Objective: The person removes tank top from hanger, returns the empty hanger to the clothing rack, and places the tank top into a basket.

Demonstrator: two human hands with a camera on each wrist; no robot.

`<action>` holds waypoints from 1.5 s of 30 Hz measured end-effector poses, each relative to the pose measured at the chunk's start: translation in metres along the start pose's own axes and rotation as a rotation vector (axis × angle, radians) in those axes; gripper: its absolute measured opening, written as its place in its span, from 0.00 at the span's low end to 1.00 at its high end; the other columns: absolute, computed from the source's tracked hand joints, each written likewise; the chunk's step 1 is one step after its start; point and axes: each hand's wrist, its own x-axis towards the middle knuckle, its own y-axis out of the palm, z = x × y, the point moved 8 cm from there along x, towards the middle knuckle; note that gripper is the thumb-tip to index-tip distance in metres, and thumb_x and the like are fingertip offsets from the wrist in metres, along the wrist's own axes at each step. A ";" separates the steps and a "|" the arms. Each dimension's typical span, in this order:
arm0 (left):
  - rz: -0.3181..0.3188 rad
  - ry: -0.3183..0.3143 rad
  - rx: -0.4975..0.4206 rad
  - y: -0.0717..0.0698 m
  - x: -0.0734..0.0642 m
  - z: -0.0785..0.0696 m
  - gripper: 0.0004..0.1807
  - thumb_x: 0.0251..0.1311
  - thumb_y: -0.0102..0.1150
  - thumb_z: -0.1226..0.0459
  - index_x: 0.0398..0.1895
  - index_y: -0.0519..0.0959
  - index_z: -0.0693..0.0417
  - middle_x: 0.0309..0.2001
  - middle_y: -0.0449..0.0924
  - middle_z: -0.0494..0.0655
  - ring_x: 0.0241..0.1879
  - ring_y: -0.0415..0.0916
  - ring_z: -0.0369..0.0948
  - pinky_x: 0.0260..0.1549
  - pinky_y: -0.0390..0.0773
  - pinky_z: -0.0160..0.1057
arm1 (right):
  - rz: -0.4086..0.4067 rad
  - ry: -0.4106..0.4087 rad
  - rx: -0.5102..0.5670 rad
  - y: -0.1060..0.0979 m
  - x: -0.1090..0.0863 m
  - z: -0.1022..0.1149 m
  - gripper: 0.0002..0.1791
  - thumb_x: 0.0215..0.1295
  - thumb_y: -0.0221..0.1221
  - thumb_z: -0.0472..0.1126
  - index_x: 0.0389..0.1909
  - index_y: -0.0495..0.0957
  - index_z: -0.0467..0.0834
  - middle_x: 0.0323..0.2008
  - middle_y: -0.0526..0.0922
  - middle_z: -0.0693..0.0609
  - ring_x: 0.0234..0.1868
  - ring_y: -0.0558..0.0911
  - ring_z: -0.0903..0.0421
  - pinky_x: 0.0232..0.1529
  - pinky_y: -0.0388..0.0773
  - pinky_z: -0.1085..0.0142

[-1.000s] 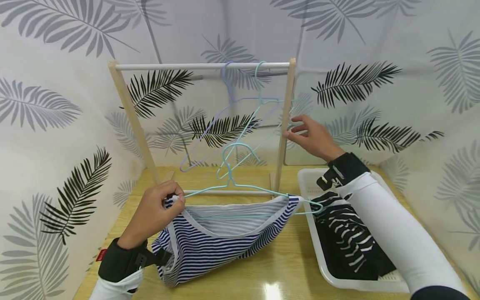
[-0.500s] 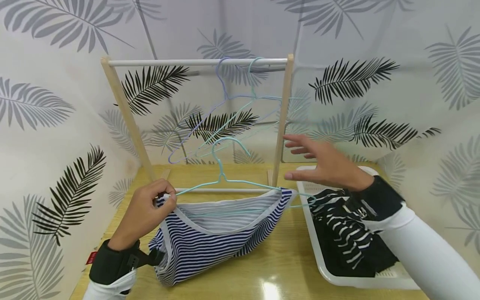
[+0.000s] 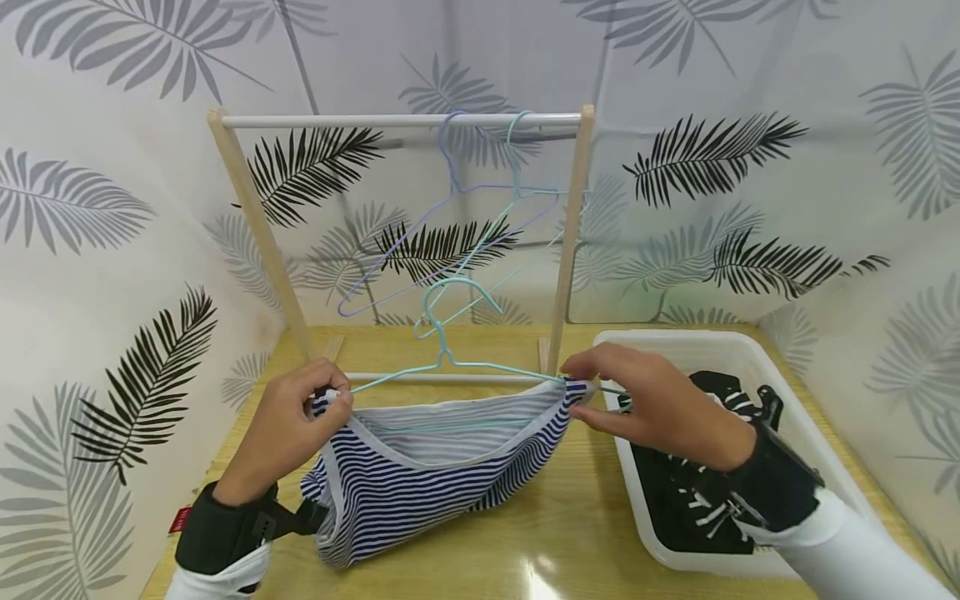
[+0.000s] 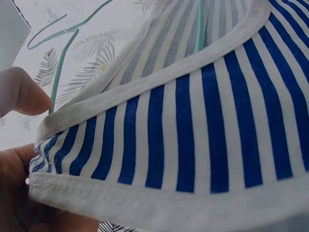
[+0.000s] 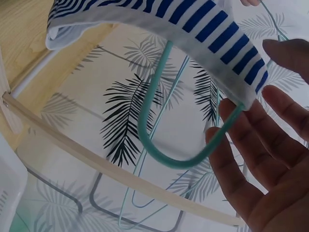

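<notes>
A blue-and-white striped tank top (image 3: pixel 427 492) with white trim hangs on a mint-green hanger (image 3: pixel 444 354), hook upward, above the table. My left hand (image 3: pixel 303 421) pinches the left shoulder strap together with the hanger's arm; in the left wrist view the thumb and fingers close round that strap. At the other shoulder is my right hand (image 3: pixel 660 400), thumb and forefinger spread either side of the strap. The right wrist view shows its fingers (image 5: pixel 241 169) loosely bent beside the hanger's looped end (image 5: pixel 181 162), which sticks out past the strap.
Behind the tank top stands a wooden rack (image 3: pixel 573 242) with a white rail (image 3: pixel 337 122). A purple hanger (image 3: pixel 397 242) and another mint hanger (image 3: pixel 480 250) hang from it. At right, a white basket (image 3: pixel 637 517) holds black and striped clothes (image 3: pixel 675 508). Leaf-patterned cloth surrounds the table (image 3: pixel 555 517).
My right hand has come down from beside the rack's right post to the tank top's right shoulder. The left hand keeps its hold on the left strap.
</notes>
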 end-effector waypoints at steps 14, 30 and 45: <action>-0.014 0.044 -0.036 0.002 0.007 -0.009 0.12 0.59 0.56 0.71 0.28 0.74 0.40 0.28 0.69 0.34 0.20 0.59 0.33 0.22 0.61 0.33 | -0.119 0.011 0.021 -0.007 -0.006 0.001 0.12 0.55 0.67 0.33 0.40 0.81 0.45 0.37 0.81 0.57 0.37 0.79 0.64 0.40 0.74 0.74; -0.030 0.041 -0.033 -0.003 0.003 -0.007 0.12 0.57 0.58 0.72 0.29 0.76 0.41 0.29 0.71 0.34 0.21 0.61 0.33 0.20 0.62 0.32 | -0.148 -0.005 0.039 -0.014 -0.014 0.001 0.19 0.49 0.68 0.26 0.41 0.81 0.46 0.37 0.82 0.59 0.36 0.81 0.65 0.36 0.77 0.73; -0.112 0.010 0.000 -0.007 0.002 0.001 0.11 0.52 0.70 0.69 0.31 0.78 0.45 0.27 0.70 0.36 0.25 0.64 0.33 0.25 0.64 0.31 | -0.175 -0.010 0.005 -0.022 -0.020 -0.002 0.18 0.47 0.68 0.25 0.38 0.82 0.45 0.36 0.82 0.59 0.34 0.80 0.65 0.36 0.76 0.75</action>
